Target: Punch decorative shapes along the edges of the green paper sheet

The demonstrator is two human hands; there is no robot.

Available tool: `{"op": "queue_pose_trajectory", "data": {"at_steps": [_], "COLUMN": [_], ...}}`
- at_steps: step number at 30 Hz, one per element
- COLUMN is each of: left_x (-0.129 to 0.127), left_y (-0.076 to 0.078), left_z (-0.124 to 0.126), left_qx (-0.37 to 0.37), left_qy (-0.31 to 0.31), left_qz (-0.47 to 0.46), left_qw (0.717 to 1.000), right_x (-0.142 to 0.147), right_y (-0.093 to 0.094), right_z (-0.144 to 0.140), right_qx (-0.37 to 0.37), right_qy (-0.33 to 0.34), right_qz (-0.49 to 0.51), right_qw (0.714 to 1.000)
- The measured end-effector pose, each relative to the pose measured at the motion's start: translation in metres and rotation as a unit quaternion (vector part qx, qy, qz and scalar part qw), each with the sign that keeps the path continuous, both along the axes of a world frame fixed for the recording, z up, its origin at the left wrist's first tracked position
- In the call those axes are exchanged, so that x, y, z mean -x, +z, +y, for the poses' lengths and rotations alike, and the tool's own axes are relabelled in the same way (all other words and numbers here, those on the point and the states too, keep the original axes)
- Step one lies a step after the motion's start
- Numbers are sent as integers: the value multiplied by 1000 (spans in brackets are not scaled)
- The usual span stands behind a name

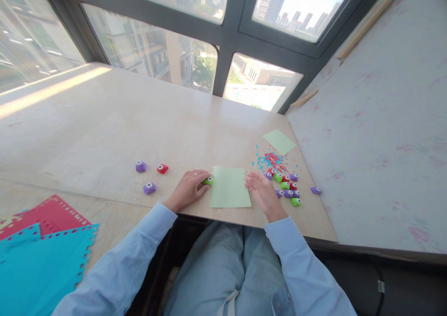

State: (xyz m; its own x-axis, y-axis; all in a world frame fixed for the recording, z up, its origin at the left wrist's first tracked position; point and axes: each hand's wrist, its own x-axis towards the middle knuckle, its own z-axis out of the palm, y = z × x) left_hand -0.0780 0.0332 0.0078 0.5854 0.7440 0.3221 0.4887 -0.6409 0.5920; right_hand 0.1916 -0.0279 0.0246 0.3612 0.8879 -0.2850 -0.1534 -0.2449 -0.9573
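In the center of the frame, a pale green sheet (pixel 230 189) lies on the table (pixel 146 120). My left hand (pixel 190 189) closes around a green paper punch (pixel 209 180) at the sheet's left edge. My right hand (pixel 262 192) rests at its right edge, fingers loosely bent; I can't tell whether they pinch it. Confetti (pixel 272 160) lies scattered right of center.
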Motion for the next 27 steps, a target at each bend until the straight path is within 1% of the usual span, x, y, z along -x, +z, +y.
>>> {"op": "queue_pose_trajectory", "data": {"at_steps": [2, 4, 7, 10, 12, 14, 17, 18, 20, 22, 24, 27], "left_x": [0, 0, 0, -1, -1, -1, 0, 0, 1, 1, 1, 2], "left_y": [1, 1, 0, 0, 0, 0, 0, 0, 0, 0, 1, 2], "left_z": [0, -1, -1, 0, 0, 0, 0, 0, 0, 0, 0, 0], "left_qx": [5, 6, 4, 3, 3, 2, -1, -2, -3, -3, -4, -3], "left_qy": [0, 2, 3, 2, 3, 4, 0, -2, -3, -2, 1, 0], "left_qz": [0, -3, -5, -3, -1, 1, -1, -3, -5, -5, -4, -7], "left_qw": [1000, 1000, 1000, 1000, 1000, 1000, 1000, 1000, 1000, 1000, 1000, 1000], "right_x": [0, 1, 2, 5, 6, 7, 6, 6, 7, 10, 13, 15], "right_y": [0, 1, 4, 11, 16, 22, 27, 28, 29, 27, 24, 17], "right_z": [3, 6, 9, 11, 11, 10, 5, 2, -6, -16, -25, -32], "right_qx": [-2, 4, 26, 56, 62, 50, 34, 34, 43, 49, 54, 65], "right_qy": [6, 22, 54, 111, 140, 137, 101, 99, 116, 150, 168, 163], "right_qz": [27, 22, -17, -67, -70, -38, 29, 48, 79, 96, 88, 12], "right_qw": [1000, 999, 998, 990, 986, 989, 994, 993, 989, 983, 980, 984]}}
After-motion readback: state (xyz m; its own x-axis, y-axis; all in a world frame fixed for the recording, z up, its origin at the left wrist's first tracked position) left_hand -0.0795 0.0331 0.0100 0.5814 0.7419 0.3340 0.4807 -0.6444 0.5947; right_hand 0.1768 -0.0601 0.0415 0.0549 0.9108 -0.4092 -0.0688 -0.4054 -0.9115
